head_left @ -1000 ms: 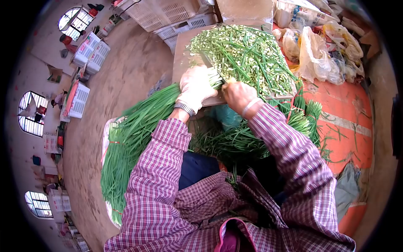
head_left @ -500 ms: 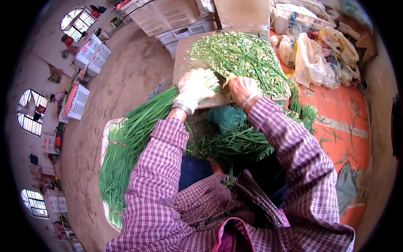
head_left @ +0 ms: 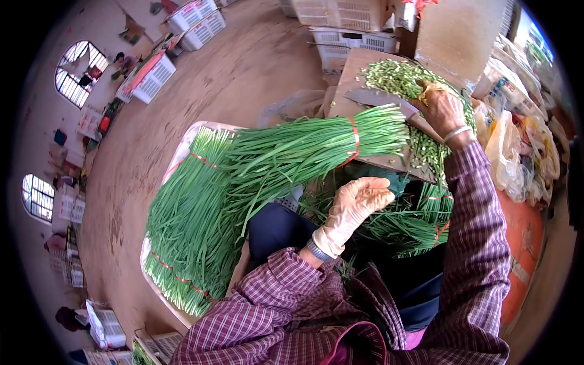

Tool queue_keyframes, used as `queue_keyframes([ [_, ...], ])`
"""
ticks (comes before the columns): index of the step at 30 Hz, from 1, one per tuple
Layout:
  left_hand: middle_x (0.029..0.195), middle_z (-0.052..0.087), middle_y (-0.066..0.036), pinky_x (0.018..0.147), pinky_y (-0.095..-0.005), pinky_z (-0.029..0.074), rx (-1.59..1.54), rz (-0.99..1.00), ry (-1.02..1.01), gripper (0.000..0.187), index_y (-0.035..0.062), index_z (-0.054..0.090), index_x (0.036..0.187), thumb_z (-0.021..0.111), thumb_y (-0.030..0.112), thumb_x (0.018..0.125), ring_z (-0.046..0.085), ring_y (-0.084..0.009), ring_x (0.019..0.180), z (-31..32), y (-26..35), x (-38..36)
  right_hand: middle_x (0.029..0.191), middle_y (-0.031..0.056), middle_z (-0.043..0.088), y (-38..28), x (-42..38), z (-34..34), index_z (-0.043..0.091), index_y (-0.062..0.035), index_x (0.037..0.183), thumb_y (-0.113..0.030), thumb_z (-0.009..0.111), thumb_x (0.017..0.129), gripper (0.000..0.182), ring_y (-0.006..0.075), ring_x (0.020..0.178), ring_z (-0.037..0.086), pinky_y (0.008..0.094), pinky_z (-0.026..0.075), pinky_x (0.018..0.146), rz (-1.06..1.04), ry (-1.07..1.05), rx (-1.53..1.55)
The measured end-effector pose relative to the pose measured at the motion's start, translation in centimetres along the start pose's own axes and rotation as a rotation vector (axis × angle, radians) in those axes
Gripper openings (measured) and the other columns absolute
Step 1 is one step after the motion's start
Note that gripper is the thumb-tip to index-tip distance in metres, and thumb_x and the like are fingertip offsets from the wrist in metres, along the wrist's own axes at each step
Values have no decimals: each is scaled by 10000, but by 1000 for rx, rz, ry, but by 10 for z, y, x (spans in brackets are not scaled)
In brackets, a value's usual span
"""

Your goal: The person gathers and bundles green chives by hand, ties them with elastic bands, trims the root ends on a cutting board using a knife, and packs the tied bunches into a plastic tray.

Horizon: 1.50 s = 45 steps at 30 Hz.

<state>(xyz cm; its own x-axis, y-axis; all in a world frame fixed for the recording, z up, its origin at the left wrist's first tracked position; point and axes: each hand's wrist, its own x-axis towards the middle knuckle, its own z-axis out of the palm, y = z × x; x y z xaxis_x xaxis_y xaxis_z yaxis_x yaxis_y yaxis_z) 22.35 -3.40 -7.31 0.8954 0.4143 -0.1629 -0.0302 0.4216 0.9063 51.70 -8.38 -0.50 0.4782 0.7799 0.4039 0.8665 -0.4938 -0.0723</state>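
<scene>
My left hand [head_left: 356,210], in a pale glove, is raised over my lap with its fingers apart and nothing in them. My right hand [head_left: 443,109] grips a knife [head_left: 389,103] at the right of the board [head_left: 350,76], its wide blade lying flat toward the left. Beside the blade, a bundle of green stalks [head_left: 322,143] tied with a red band rests with its pale cut ends on the board. Its leaves trail left over more bundles [head_left: 182,207] in a white tray [head_left: 146,267]. Chopped pieces [head_left: 395,78] are heaped behind the blade.
Below the board lie more tied green bundles [head_left: 401,228]. Plastic bags [head_left: 511,152] sit at the right by an orange surface [head_left: 520,243]. White crates [head_left: 353,45] stand behind the board. Farther left are other crates [head_left: 155,79] and a person [head_left: 125,62].
My left hand has let go of the stalks and drawn back toward my lap. A banded bundle now lies across the board's edge. My right hand has moved right, and the view has turned left.
</scene>
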Motion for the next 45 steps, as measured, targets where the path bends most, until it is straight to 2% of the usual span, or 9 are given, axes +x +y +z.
queue_keyframes([
  [3,1159,703,-51,937,-288,487,56,-80,99,603,28,580,1362,716,441,945,641,-130,1074,-19,-3,0,1254,181,649,-56,1,-11,562,-91,1377,-401,821,788,714,311,1138,638,424,525,945,-368,21,-12],
  [7,1222,680,-69,935,-312,481,-75,-57,143,705,32,524,1410,654,551,952,636,-158,1089,-38,-18,16,1126,175,688,-120,4,6,488,-82,1453,-490,920,571,1063,324,1172,616,446,474,1010,-552,-369,18],
  [11,1256,651,-6,881,-303,477,-94,4,226,719,78,561,1403,721,562,896,614,-114,1065,-43,-17,18,1019,172,703,-127,0,0,518,-67,1414,-451,875,603,966,367,975,680,433,547,858,-488,-371,188],
  [15,1283,614,-31,931,-387,501,-185,138,274,601,139,552,1365,703,520,925,602,-189,1146,-49,-22,22,992,167,702,-141,-39,-19,555,-29,1336,-484,886,604,923,345,1011,679,440,520,907,-332,-255,265],
  [19,1229,638,-70,917,-421,579,-598,332,252,570,62,553,1331,749,401,917,650,-204,1082,-31,4,6,1044,121,726,-159,-93,-29,545,-6,1345,-385,885,644,867,333,1008,690,420,536,879,-51,-303,479],
  [23,1217,635,-47,973,-396,548,-627,290,239,463,60,570,1304,716,293,932,627,-189,1122,-42,-1,2,1107,220,692,-155,-129,-19,520,52,1376,-466,895,671,952,383,1015,677,436,537,888,-52,-139,718],
  [28,1178,648,-24,996,-391,521,-489,355,267,409,64,599,1254,711,283,926,633,-167,1094,-32,12,-18,917,131,719,-158,-155,-52,739,-11,779,-52,727,846,79,283,806,697,356,546,702,-39,244,757],
  [38,1102,654,6,966,-326,500,-424,453,356,314,61,633,1194,726,91,895,610,-123,1005,-30,12,-32,858,61,699,-206,-148,-52,726,-58,806,-169,786,810,126,273,776,679,359,534,700,-16,306,696],
  [45,1232,631,-33,1046,-354,461,-393,445,306,390,39,609,1273,695,240,950,582,-153,1152,-35,6,-35,839,86,683,-210,-150,-46,705,-33,793,-75,729,847,72,289,779,661,380,513,684,-33,343,796],
])
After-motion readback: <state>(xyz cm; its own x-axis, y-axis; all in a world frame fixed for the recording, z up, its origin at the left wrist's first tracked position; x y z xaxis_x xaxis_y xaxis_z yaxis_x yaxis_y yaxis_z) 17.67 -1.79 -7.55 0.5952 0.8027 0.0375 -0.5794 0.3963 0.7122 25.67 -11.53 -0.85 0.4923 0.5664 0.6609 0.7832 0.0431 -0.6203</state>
